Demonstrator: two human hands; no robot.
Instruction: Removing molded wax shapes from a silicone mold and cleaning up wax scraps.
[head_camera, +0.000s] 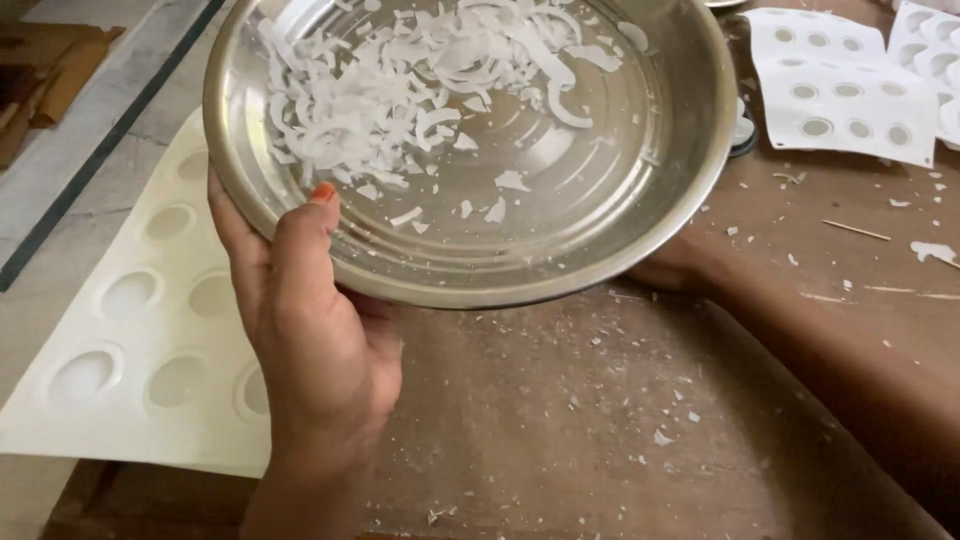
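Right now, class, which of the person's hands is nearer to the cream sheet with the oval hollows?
Left. The left hand grips the steel bowl's near rim directly beside the cream sheet. The right hand is under the bowl's far side, away from it.

Cream mould sheet (140, 330) with oval wells near left; white punched sheets (850, 90) far right; brown tabletop (600, 440) littered with flakes.

Small craft workshop, hand production bench, worn brown worktop (600, 420) dusted with white trimmings (660, 437), cream mould sheets with oval cavities (150, 330) at left, white punched sheets (850, 90) at right, steel bowl (640, 200) collecting white offcuts (400, 90)
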